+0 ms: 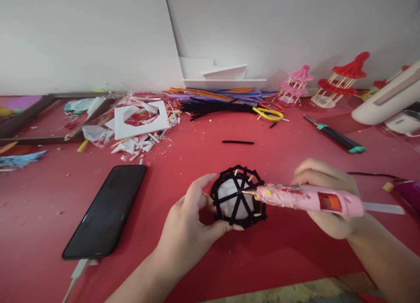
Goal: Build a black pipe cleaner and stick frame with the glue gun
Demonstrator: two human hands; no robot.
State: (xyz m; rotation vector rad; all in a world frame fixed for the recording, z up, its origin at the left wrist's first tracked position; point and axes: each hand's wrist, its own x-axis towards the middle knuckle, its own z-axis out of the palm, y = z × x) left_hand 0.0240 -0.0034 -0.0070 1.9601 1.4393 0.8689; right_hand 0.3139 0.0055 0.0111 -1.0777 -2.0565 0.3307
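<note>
My left hand grips the left and near side of a small round frame, made of black fuzzy strips with spokes crossing at the middle. Pale sticks and a white disc show between the spokes. In my right hand is a pink hot glue gun, lying sideways with a clear glue stick jutting from its back end. Its metal nozzle points left, at or just over the spot where the spokes meet; whether it touches I cannot tell. The trigger fingers are partly hidden behind the gun.
A black phone with a white cable lies at left. Beyond are foam scraps, coloured pipe cleaners, yellow-handled scissors, a cutter knife and a loose black strip. Pink and red stick models stand at the back right.
</note>
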